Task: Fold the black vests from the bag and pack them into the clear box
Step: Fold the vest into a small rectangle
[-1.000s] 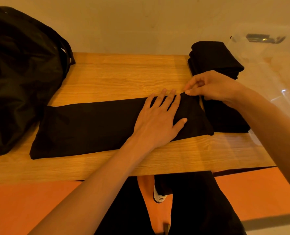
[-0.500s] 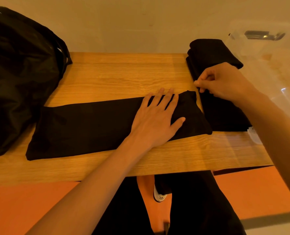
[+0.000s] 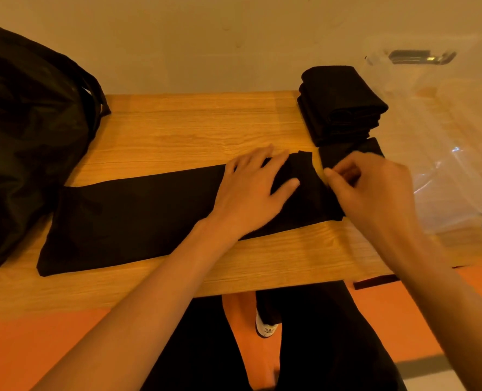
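Note:
A black vest [image 3: 138, 215], folded into a long strip, lies across the wooden table [image 3: 194, 128]. My left hand [image 3: 253, 190] presses flat on the strip's right part, fingers straight. My right hand [image 3: 372, 190] sits at the strip's right end with curled fingers that seem to pinch the fabric edge; the grip is partly hidden. A stack of folded black vests [image 3: 341, 105] rests at the table's back right. The clear box [image 3: 443, 136] stands to the right of the stack. The black bag [image 3: 28, 131] slumps at the left.
A pale wall runs behind the table. Below the table's front edge are the orange floor [image 3: 36, 348], a person's dark trousers and a shoe. A dark latch shows on the box's far rim [image 3: 420, 56].
My right hand has come down from the far corner near the stack to the strip's right end. The left hand stays pressed on the vest. The camera has shifted a little.

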`<action>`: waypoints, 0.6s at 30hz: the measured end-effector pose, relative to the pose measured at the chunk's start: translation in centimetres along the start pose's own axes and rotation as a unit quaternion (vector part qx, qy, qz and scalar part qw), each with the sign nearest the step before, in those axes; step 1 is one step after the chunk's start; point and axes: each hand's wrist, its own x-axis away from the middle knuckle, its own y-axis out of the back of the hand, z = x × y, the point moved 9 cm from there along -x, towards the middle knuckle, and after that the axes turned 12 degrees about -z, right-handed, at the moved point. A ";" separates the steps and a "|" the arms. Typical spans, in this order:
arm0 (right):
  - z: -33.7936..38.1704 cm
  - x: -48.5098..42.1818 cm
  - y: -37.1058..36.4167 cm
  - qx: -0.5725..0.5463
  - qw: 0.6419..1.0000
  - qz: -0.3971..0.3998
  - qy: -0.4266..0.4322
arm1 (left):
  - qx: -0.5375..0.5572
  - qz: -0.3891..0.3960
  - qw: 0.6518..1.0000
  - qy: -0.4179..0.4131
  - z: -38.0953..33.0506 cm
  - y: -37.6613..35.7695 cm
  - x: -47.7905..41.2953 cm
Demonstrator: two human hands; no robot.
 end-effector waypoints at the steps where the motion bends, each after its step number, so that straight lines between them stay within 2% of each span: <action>1: -0.4 1.2 0.3 -0.013 1.000 0.009 -0.026 | 0.037 -0.014 0.999 0.006 0.1 0.5 -0.8; 3: -1.4 3.2 0.6 -0.034 0.997 0.018 -0.073 | 0.058 -0.017 0.998 -0.028 -0.3 0.9 -2.8; 9: -3.0 6.7 0.0 -0.059 0.988 0.019 -0.143 | 0.093 0.072 0.982 -0.146 -2.5 -0.4 -6.7; 12: -3.4 6.8 -0.3 -0.076 0.984 0.006 -0.162 | 0.118 0.082 0.977 -0.159 -3.3 -0.4 -8.1; 15: -3.6 7.0 -0.5 -0.114 0.977 0.002 -0.178 | 0.141 0.124 0.971 -0.149 -3.5 -0.9 -8.9; 18: -3.3 7.0 -0.5 -0.113 0.979 -0.010 -0.168 | 0.159 0.147 0.967 -0.136 -3.4 -0.8 -9.4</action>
